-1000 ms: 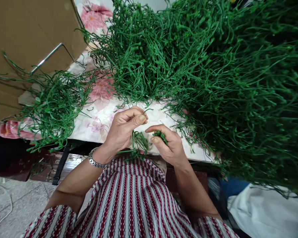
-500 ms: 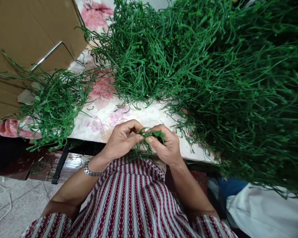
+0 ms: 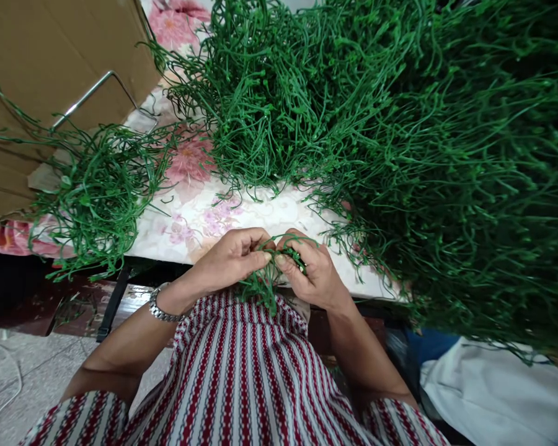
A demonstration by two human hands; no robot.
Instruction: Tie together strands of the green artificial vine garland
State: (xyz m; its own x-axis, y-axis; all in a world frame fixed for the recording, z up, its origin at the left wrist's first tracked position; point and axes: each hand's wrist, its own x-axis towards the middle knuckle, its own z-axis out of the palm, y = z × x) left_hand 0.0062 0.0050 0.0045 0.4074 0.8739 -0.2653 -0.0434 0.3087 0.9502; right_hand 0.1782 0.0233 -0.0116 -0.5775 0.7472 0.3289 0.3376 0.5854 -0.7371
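My left hand [image 3: 237,257] and my right hand [image 3: 309,266] meet above my lap at the table's front edge. Thumbs and forefingers of both pinch thin green stems [image 3: 263,282], which look like plastic plant sprigs. Some stems hang below the fingers over my striped clothing, and a few loop over the top of my right hand. Where the fingertips come together, the exact joint between the stems is hidden. A loose heap of the same sprigs [image 3: 93,198] lies to the left. Far larger is the pile of sprigs [image 3: 353,111] behind and to the right.
A flowered cloth [image 3: 181,217] covers the table. A cardboard box [image 3: 65,49] stands at the back left, with a bent metal rod [image 3: 84,99] in front of it. Someone in pale clothing [image 3: 488,390] sits close on the right.
My hands have shifted slightly and my right wrist has turned a little. The stems now hang lower beneath my fingers, and some arch over my right hand.
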